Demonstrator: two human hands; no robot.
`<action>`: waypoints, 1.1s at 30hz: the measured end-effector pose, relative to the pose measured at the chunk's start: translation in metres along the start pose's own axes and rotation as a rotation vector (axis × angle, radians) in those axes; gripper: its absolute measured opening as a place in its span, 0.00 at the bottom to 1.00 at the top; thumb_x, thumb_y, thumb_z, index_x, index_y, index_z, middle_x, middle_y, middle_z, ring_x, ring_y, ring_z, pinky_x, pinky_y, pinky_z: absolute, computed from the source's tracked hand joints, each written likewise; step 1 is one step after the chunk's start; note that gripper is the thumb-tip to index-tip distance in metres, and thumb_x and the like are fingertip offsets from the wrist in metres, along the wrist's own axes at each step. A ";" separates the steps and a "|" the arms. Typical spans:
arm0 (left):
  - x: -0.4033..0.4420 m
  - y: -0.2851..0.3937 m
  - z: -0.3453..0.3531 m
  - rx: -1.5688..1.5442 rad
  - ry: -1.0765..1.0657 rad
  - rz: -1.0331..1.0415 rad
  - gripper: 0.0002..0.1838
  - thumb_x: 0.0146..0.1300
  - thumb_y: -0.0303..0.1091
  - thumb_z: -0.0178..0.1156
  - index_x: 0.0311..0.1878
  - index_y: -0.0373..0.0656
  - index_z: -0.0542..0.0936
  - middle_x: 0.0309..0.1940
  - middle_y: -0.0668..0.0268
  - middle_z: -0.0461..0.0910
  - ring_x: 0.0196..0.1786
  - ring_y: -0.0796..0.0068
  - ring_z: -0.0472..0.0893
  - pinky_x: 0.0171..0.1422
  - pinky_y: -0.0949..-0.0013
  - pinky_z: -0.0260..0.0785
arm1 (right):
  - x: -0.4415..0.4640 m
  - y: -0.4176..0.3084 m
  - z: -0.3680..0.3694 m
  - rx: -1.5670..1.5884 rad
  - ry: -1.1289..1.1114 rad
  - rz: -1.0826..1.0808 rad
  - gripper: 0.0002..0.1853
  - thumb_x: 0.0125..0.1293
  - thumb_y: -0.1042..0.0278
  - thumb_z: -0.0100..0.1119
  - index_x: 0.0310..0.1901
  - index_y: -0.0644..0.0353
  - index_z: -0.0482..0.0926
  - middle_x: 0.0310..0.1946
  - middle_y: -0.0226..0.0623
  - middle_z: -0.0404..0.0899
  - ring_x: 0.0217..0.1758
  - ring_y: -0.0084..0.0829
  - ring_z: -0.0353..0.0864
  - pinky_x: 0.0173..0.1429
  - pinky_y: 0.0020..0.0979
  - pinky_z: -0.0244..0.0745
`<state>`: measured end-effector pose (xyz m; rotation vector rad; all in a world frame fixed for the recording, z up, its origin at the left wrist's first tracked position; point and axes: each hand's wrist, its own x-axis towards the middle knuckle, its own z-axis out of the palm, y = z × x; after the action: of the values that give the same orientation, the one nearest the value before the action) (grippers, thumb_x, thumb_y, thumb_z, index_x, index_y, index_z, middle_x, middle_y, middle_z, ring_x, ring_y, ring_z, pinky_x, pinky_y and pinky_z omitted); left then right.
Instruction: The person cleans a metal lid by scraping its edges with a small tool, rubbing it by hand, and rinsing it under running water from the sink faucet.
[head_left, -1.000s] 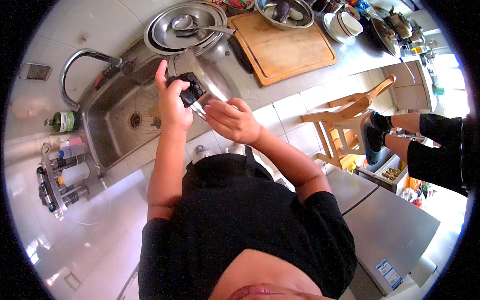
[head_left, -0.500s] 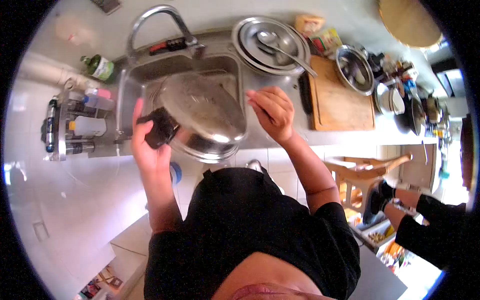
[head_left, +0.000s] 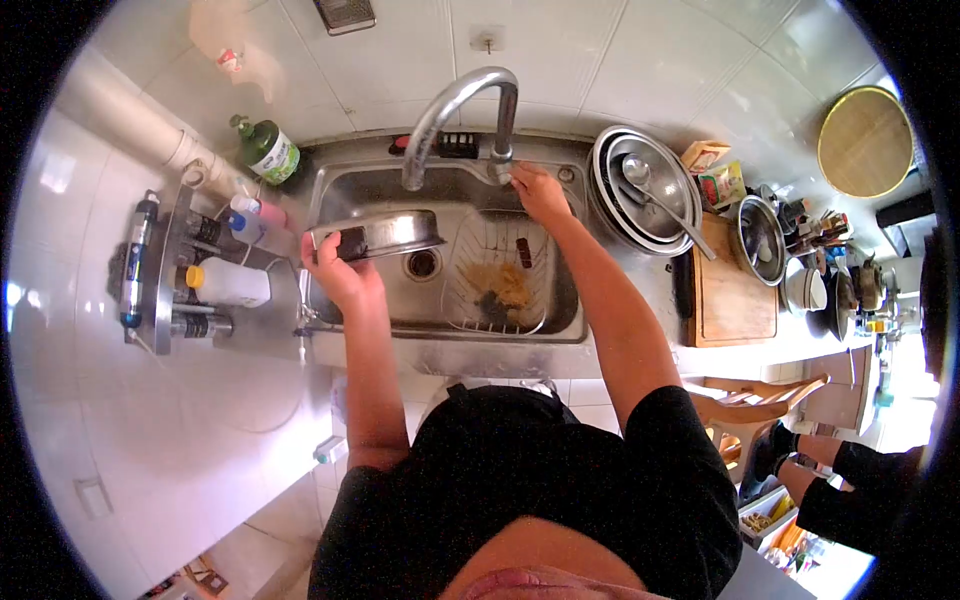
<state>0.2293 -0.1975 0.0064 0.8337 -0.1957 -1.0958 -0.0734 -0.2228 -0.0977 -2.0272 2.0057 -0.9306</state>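
My left hand [head_left: 345, 270] is closed around the rim of a shiny metal basin [head_left: 405, 232], which is tipped nearly edge-on above the left half of the sink [head_left: 380, 310]. A dark scrubbing pad [head_left: 350, 243] is pressed between those fingers and the basin. At the back of the sink my right hand [head_left: 540, 193] has its fingers closed at the base of the curved faucet [head_left: 500, 120], by its lever, which they mostly hide. Under the basin shows the drain [head_left: 423, 264]. A wire rack [head_left: 545, 300] in the sink has brown residue and dark bits on it.
Right of the sink stand stacked metal bowls [head_left: 640, 215] with a ladle [head_left: 660, 195], a wooden cutting board [head_left: 735, 300] and another metal bowl [head_left: 760, 240]. A green bottle [head_left: 268, 150] and a rack of bottles [head_left: 175, 270] are at left. Another person's legs [head_left: 815, 470] show at right.
The basin has moved left and tipped up in my left hand, uncovering the sink floor and rack. My right hand has gone from the sink's right edge to the faucet. The view has shifted.
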 end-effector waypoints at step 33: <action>0.014 -0.021 -0.015 0.044 -0.307 -0.145 0.40 0.45 0.22 0.56 0.66 0.60 0.63 0.50 0.65 0.73 0.45 0.64 0.77 0.49 0.62 0.75 | -0.030 -0.021 0.003 1.167 0.230 0.775 0.19 0.71 0.59 0.51 0.58 0.61 0.74 0.35 0.34 0.75 0.37 0.26 0.74 0.50 0.29 0.72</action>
<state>0.2295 -0.2062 -0.0217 0.7233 -0.4227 -1.3589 -0.0517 -0.1933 -0.0990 -0.5023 1.4498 -1.5737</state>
